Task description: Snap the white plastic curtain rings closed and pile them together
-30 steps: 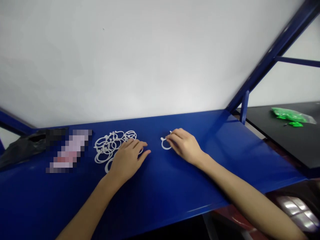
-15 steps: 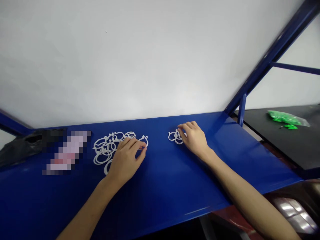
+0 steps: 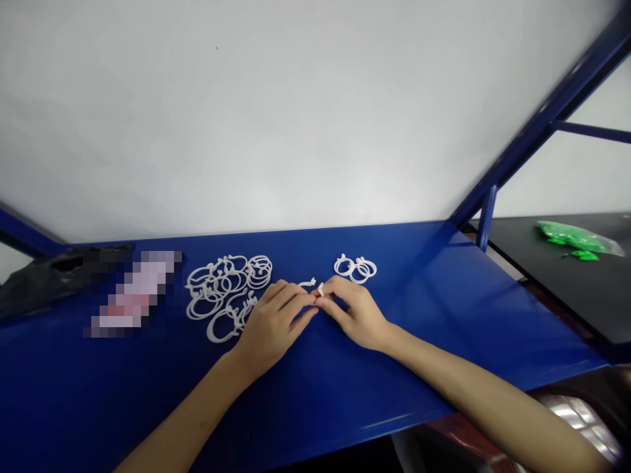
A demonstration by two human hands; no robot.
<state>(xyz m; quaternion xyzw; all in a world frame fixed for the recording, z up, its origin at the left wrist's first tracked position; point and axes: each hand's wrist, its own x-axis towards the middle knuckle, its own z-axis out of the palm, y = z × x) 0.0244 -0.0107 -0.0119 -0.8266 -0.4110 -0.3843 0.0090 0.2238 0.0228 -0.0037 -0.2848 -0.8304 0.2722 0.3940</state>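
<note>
Between my two hands, over the blue tabletop, is a white plastic shower curtain ring (image 3: 307,283) with its ends apart. My left hand (image 3: 276,322) has its fingers closed on it, palm down, and hides much of the ring. Thumb and forefinger of my right hand (image 3: 359,314) pinch the other end, close to the left fingertips. Left of my left hand lies a loose pile of similar white rings (image 3: 210,328), partly covered by that hand. A few more rings (image 3: 355,268) lie together just beyond my right hand.
A pixelated pinkish packet (image 3: 133,289) and a black plastic bag (image 3: 44,282) lie at the left. A white wall (image 3: 296,131) rises behind the blue table (image 3: 315,407). Blue metal posts (image 3: 487,217) stand at the right, beside a black table (image 3: 552,282) with bagged green pieces (image 3: 572,236).
My right hand has left the small ring group and come left and nearer to meet my left hand. The left hand has moved right, away from the pile, with a ring.
</note>
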